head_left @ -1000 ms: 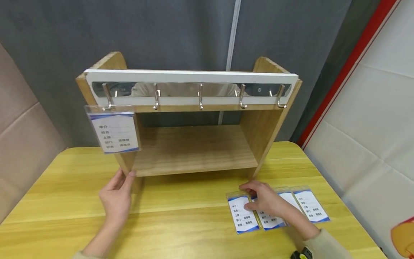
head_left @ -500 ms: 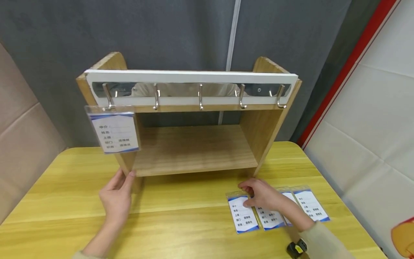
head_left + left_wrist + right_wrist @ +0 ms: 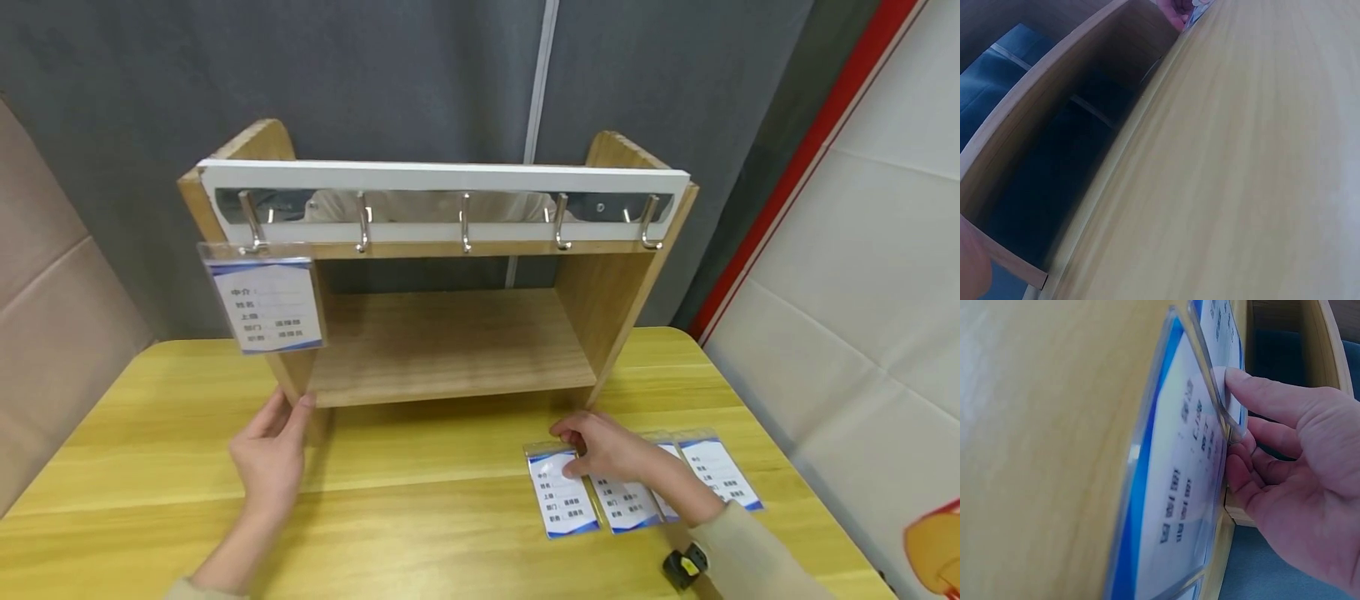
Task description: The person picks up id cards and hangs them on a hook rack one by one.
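A wooden desk shelf (image 3: 450,342) stands on the table, a white hook rail (image 3: 420,174) along its upper front. My left hand (image 3: 268,458) grips the foot of its left side panel, thumb in front. From the leftmost hook hangs a clear badge holder with a white-and-blue card (image 3: 270,307). Several more such badge holders lie in a row at the right. My right hand (image 3: 611,450) pinches the leftmost badge holder (image 3: 564,500) near its upper right edge, thumb on its face. That hand and forearm partly cover the neighbouring badge holder (image 3: 624,507).
The other hooks, such as the middle hook (image 3: 465,223), carry nothing. At the right end of the row lies another badge holder (image 3: 720,471). The yellow wood-grain table (image 3: 390,533) has a grey partition (image 3: 420,75) behind it and a white wall (image 3: 862,275) at its right.
My right hand has shifted slightly up and left at the leftmost badge holder, the wrist and sleeve turning with it. My left hand has kept its place on the shelf.
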`<state>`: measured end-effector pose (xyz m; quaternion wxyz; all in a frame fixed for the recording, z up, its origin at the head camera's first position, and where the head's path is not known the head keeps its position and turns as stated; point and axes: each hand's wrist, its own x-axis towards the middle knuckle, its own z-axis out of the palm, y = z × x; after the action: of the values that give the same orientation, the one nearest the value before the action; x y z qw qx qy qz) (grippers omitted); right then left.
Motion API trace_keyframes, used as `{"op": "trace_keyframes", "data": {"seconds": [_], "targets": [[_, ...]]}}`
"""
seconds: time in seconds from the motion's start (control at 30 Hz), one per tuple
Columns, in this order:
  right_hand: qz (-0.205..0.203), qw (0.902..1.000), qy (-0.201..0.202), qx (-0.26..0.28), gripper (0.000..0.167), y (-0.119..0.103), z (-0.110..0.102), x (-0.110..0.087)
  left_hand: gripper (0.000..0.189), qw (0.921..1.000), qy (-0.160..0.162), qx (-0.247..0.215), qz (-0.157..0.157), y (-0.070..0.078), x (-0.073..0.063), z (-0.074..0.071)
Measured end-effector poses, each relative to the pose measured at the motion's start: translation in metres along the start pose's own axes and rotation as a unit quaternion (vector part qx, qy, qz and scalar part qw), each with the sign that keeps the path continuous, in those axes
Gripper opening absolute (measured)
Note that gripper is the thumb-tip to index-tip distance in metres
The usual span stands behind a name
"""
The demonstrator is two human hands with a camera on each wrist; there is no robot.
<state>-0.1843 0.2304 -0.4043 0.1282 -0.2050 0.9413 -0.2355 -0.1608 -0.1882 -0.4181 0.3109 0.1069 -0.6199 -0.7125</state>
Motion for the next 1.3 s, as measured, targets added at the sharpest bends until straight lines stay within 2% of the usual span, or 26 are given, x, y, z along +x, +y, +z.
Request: {"op": "trace_keyframes", "data": {"seconds": [0.37,0.8,1.0,1.3], "targets": [[0.003,1.0,-0.006,-0.003,0.043,-0.0012,-0.0009,0.0005,0.04,1.0,-0.001,-0.003,0.005,0.0004,0.0005,0.0001],[-0.022,0.9996,-0.005,-0.019,0.033,-0.0013,-0.0017,-0.0023,0.039,0.9998,-0.008,-0.012,0.016,-0.0017,-0.0003,0.001],[-0.025,0.9996,0.011,-0.01,0.036,0.0019,0.0006,-0.0029,0.039,0.9996,-0.008,-0.016,0.021,-0.0004,-0.0004,0.0011],[-0.053,0.9974,0.049,-0.008,0.038,0.0068,0.0053,-0.0072,0.039,0.9997,-0.005,-0.017,0.017,-0.0001,-0.0007,0.0004]]}}
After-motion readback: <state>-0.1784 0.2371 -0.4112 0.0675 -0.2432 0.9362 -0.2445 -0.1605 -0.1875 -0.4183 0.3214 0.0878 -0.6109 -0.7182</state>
